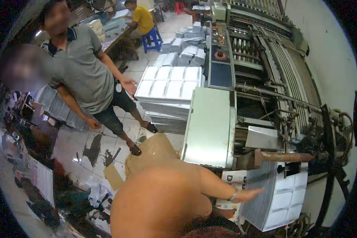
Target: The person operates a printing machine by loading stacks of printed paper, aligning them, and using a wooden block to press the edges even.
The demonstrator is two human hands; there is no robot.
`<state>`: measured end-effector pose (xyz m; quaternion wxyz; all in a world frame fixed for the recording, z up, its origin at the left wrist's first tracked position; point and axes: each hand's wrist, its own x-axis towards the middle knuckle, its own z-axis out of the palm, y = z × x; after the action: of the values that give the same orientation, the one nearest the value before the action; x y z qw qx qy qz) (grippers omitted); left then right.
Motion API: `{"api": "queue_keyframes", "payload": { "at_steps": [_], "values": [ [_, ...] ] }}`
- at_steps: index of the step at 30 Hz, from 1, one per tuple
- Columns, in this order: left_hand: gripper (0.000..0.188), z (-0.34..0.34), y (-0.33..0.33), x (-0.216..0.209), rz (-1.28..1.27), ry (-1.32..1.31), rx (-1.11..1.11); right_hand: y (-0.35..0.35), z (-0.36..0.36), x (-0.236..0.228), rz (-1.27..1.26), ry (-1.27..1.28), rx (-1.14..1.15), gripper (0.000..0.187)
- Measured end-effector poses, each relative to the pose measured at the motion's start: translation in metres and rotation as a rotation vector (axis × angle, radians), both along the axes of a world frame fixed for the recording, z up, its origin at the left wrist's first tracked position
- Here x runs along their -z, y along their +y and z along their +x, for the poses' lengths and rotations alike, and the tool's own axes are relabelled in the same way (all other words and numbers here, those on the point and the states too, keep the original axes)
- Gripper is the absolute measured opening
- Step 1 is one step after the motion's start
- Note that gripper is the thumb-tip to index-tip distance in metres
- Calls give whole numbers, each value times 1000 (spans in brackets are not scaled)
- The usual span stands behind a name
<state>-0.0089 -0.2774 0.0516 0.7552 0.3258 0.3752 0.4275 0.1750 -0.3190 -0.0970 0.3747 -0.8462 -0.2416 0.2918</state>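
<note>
A large, blurred stretch of bare skin, which I take for my left arm close up, fills the lower middle. From it the forearm reaches right to my left hand [248,194], palm down with fingers stretched out. A band circles its wrist. This hand is over or against the near side of a tall stack of printed sheets [283,200]; whether it touches cannot be told. Below it shows a small patch of skin like a foot [226,213], partly hidden. My right hand is not seen.
A large printing machine [261,59] runs along the right, with a pale green cover [208,127] at its near end. Beyond stand printed-sheet stacks [168,83]. A person in a grey shirt [85,73] stands at left; another sits on a blue stool [152,39]. Brown paper [154,150] lies on the floor.
</note>
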Motion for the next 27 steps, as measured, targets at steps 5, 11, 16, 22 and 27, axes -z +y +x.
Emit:
{"api": "queue_keyframes", "payload": {
  "at_steps": [5,11,16,22,27],
  "values": [
    [81,-126,-122,20,111,287,378,-16,-7,-12,52,84,27,57],
    [78,-206,-167,57,193,364,791,-78,-12,-31,192,305,165,54],
    [75,-232,-164,42,202,122,1382,-240,-26,-59,463,589,560,52],
    [76,-247,-152,-14,303,400,1212,-326,-56,-136,509,316,708,57],
    [76,-254,-146,-21,243,529,1071,-320,-95,-223,453,-133,346,53]
  ]
}}
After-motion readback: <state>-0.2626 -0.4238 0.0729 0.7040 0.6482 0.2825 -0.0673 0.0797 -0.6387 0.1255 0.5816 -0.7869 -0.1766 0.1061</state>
